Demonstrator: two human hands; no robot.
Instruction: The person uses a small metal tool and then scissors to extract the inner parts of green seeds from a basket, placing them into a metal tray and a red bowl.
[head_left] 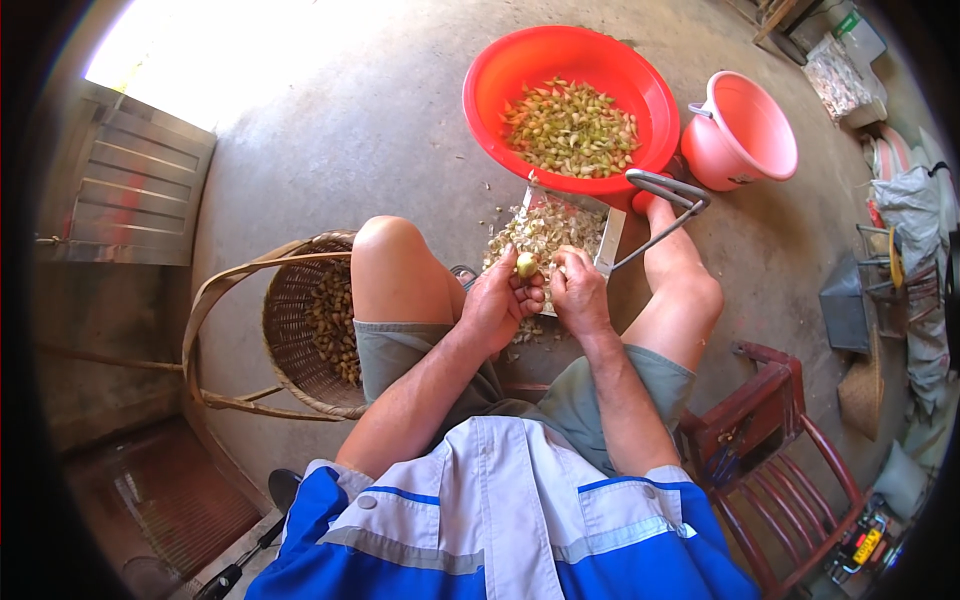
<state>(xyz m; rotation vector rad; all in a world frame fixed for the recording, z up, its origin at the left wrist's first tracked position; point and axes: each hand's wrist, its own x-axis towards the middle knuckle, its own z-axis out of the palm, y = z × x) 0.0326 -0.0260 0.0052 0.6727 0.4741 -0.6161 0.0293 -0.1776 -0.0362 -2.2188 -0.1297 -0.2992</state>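
My left hand (pixel 495 305) holds a peeled pale yellow-green bulb (pixel 527 265) between thumb and fingers. My right hand (pixel 582 300) is pinched closed beside the bulb; what its fingertips grip is too small to make out. Beneath both hands lies a white tray (pixel 610 236) heaped with papery peelings (pixel 540 222), some scattered on the floor. Just beyond it stands a red basin (pixel 488 85) with many pale green bulbs (pixel 570 125). A woven basket (pixel 300 390) of brown unpeeled bulbs (pixel 335 325) sits by my left knee.
A pink bucket (pixel 760 130) stands right of the basin. A bent grey metal handle (pixel 650 235) rises by my right leg. A wooden chair (pixel 740 430) is at lower right, sacks (pixel 900 210) and containers along the right wall, and a metal panel (pixel 145 180) at left.
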